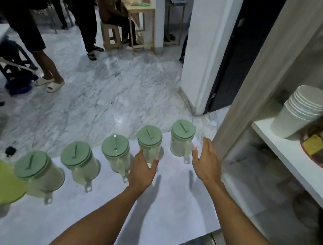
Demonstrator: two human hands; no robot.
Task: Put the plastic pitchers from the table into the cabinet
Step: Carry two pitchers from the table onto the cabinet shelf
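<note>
A: Where are the pitchers sitting?

B: Five clear pitchers with green lids are standing in a row on the white table (176, 203). The second pitcher (149, 144) from the cabinet (249, 93) end is being gripped by the left hand (142, 172).

A: And the right hand (207, 162)?

B: It is hovering with fingers spread, holding nothing, just beside the end pitcher (181, 138). White cups (301, 112) are lying stacked on the cabinet shelf.

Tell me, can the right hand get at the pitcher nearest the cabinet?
Probably yes. The right hand is open just beside that pitcher, whose handle faces it, with nothing between. The left hand is at the next pitcher, out of the way.
</note>
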